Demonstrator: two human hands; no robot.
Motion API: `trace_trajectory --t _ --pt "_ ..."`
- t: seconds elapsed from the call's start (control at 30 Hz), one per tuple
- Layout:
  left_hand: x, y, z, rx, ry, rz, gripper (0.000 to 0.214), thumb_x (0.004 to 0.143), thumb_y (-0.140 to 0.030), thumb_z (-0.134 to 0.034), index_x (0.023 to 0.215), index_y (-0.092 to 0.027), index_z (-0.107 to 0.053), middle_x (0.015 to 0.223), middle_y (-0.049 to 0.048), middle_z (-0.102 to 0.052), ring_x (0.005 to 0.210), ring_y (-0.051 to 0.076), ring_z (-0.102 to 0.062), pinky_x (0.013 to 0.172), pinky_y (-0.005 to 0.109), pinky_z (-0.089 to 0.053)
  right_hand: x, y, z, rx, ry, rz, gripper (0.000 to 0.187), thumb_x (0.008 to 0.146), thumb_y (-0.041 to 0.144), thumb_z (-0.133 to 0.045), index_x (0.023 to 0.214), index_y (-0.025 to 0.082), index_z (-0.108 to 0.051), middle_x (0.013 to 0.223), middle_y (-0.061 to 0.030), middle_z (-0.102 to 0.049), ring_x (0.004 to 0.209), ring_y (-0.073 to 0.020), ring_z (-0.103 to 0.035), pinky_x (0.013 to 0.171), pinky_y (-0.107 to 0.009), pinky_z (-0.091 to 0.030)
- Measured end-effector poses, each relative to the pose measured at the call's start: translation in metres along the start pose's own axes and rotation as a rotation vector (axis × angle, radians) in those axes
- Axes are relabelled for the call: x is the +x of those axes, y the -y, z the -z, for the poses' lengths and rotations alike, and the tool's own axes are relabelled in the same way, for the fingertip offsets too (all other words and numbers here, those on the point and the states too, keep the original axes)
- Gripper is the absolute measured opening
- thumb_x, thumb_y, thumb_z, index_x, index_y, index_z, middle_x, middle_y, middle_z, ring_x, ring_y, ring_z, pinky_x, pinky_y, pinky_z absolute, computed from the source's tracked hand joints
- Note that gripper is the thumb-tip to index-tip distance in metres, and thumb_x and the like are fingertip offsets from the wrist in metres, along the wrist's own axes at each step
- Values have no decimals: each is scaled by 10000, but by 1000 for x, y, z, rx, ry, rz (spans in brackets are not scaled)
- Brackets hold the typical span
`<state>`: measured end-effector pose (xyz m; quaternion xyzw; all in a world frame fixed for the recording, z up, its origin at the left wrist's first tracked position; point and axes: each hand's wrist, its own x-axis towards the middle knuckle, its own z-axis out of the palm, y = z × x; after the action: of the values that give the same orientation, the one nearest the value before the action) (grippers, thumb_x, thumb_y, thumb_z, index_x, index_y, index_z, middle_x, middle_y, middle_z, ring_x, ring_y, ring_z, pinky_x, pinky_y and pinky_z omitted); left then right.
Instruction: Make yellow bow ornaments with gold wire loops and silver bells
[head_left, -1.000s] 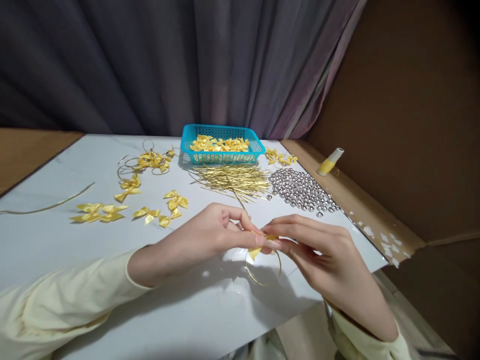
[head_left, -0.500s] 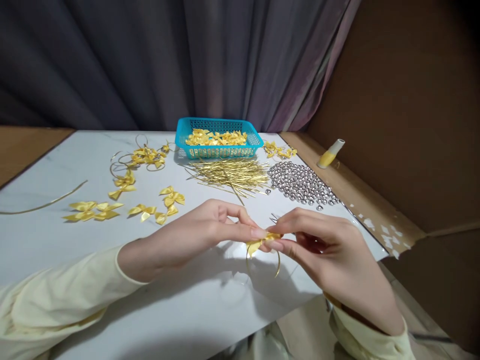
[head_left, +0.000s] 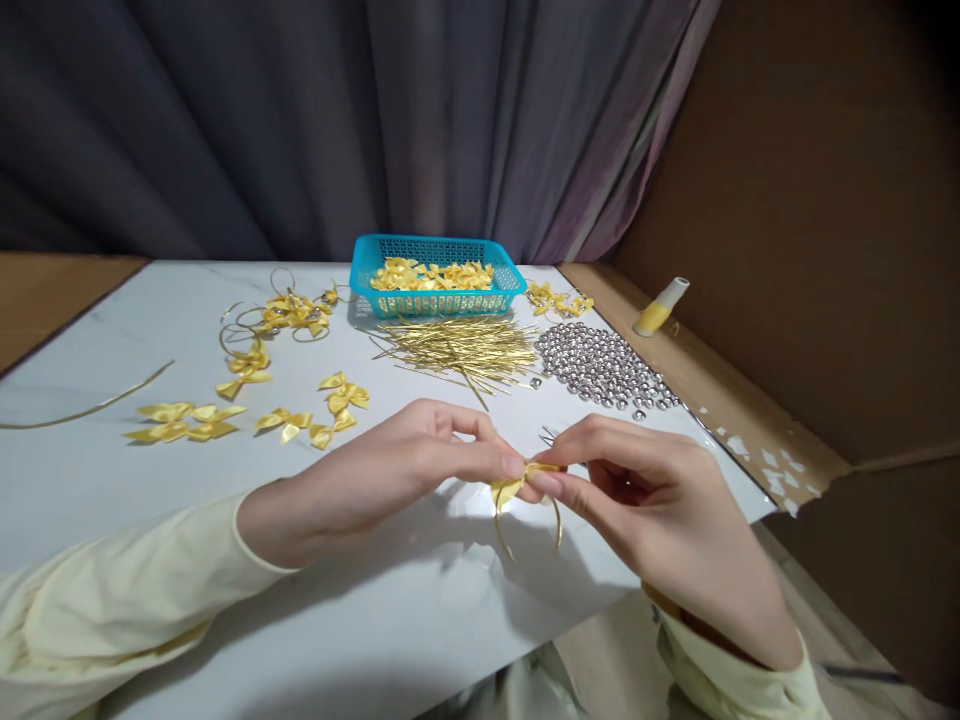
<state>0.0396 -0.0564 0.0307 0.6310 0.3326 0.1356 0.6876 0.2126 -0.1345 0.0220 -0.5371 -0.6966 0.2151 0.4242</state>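
Observation:
Between my two hands, a little above the table, is a yellow ribbon bow (head_left: 507,491). My left hand (head_left: 431,455) pinches it from the left, thumb against fingers. From the other side, my right hand (head_left: 637,490) pinches the bow's right part between thumb and forefinger. Two ends of a gold wire tie (head_left: 557,525) curve down below the bow. My fingers cover the bow's middle. Part of a dark metal tool (head_left: 548,437) shows behind my right fingers; its kind is unclear.
A blue basket (head_left: 439,302) of yellow bows stands at the back. Before it lie gold ties (head_left: 457,350), with silver beads (head_left: 600,365) to the right. Loose bows (head_left: 187,422) and finished-looking looped bows (head_left: 292,312) lie left. A yellow-and-white spool (head_left: 660,308) stands far right.
Both hands keep their pinch on the bow, with the fingers shifted slightly. The left end of the gold tie below the bow now shows more clearly, slanting down to the right.

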Motion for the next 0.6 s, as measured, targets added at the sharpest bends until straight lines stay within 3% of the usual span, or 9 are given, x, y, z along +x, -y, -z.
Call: trace_trajectory --t 0.2,0.37,0.6 --pt "1 0 1 -22 13 18 123 762 -251 -593 664 -183 -624 747 -14 -663 760 152 -567 693 247 -380 -1 0 1 -35 34 -14 85 800 190 -616 724 195 -656 689 17 -642 478 -71 -413 425 -201 -314" --pt "0 0 3 -29 25 33 117 765 -271 -623 682 -189 -612 750 -30 -679 777 132 -585 709 230 -376 1 0 13 -102 121 -27 130 819 281 -597 911 199 -637 724 12 -649 422 -60 -356 392 -200 -285" --pt "0 2 4 21 15 51 120 762 -295 -634 703 -191 -629 789 -27 -690 811 135 -594 719 224 -380 4 0 25 -190 272 80 238 829 214 -582 1067 223 -579 683 31 -641 428 -64 -434 412 -207 -260"
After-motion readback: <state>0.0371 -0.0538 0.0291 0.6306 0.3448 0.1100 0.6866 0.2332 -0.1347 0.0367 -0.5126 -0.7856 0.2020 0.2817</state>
